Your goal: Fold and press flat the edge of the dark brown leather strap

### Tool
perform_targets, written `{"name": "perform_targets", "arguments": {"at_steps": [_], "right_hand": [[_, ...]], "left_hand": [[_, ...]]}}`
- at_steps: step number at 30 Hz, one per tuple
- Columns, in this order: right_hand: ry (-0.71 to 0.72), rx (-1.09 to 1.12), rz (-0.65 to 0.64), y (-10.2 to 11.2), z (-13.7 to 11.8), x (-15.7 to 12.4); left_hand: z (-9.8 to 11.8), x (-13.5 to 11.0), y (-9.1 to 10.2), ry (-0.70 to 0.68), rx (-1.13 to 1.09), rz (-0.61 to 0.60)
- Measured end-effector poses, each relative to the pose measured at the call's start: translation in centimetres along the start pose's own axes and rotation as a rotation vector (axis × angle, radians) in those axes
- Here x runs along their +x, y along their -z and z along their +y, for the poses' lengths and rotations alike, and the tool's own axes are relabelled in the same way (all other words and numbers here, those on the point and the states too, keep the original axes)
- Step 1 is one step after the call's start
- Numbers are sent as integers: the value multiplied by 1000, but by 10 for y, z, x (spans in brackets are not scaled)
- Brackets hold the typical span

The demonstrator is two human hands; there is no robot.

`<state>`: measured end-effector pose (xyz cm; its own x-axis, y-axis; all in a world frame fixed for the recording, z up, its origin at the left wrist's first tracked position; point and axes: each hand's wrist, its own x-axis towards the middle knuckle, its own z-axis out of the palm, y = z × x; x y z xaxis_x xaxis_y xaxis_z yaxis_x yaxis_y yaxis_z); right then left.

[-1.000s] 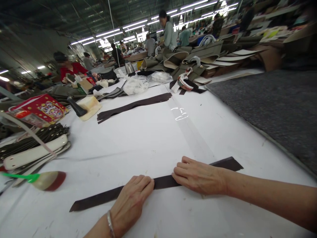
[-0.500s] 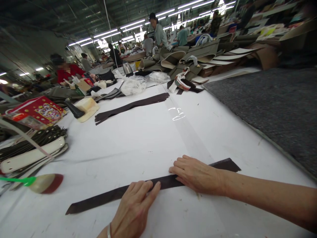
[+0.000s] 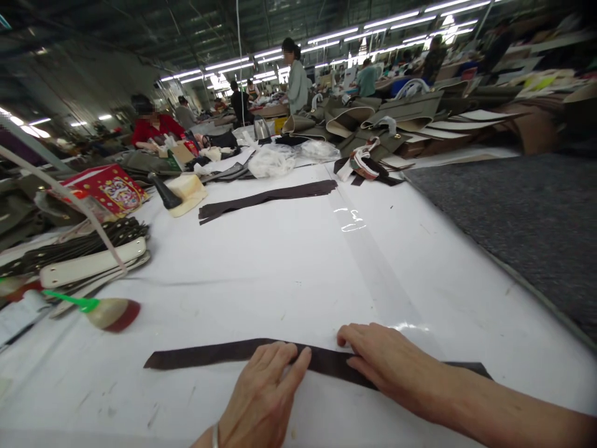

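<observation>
Dark leather strip [image 3: 224, 351] lying flat, side to side, on the white-covered table [image 3: 280, 280], close to the person. Left hand [image 3: 263, 398] and right hand [image 3: 392, 361] both open, neither grasping: fingers spread and pressed down on the strip, a short gap between the hands. Flat fingers and even pressure look best here, keeping the leather straight and unrucked. Right forearm [image 3: 489, 404] low, angled in from the right; bracelet [image 3: 215, 435] on the left wrist at the frame's bottom edge
</observation>
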<state>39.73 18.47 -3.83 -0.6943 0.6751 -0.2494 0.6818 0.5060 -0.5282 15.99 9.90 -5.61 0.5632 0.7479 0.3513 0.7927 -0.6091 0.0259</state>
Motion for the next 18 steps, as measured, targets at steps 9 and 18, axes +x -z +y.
{"name": "perform_targets", "arguments": {"at_steps": [9,18], "right_hand": [[21,-77,-12,-17,-8,14],[31,-16,26,-21,-39,50]], "left_hand": [[-44,-95,1,431,448,-79],[-136,-92,16,505,319,-197]]}}
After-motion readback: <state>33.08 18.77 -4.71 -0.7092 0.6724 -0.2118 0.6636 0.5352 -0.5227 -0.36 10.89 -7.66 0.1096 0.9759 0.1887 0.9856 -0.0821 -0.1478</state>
